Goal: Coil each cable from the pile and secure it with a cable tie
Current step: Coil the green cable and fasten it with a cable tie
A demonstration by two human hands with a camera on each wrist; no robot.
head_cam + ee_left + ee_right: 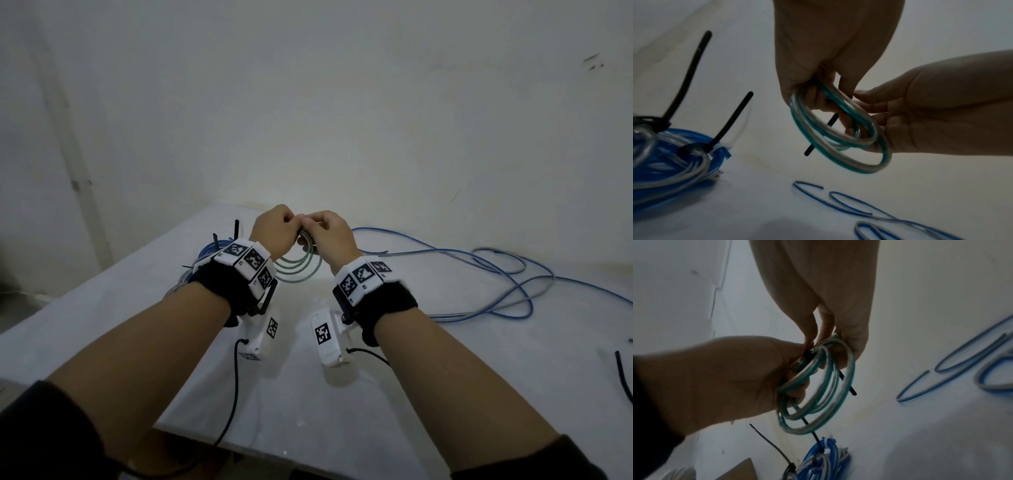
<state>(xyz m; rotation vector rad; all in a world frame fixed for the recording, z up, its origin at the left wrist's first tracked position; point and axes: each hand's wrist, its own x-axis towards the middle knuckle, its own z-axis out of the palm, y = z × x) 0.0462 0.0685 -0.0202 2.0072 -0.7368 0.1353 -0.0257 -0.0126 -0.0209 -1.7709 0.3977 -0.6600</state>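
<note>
left hand [274, 229] fingers curled round green-and-clear cable coil [838, 131] | right hand [329, 233] pinches black cable tie [821, 136] threaded through coil, held above white table [445, 377] far edge | tied blue coils [674, 155] at left edge | loose blue cable [496, 274] toward right edge

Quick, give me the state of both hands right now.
Left hand: fingers curled round the green cable coil, holding it above the table.
Right hand: gripping the same coil, fingertips pinching at the black cable tie threaded through it.

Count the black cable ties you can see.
3: one through the green coil in both hands, two on the blue bundles. Others may be hidden.
</note>
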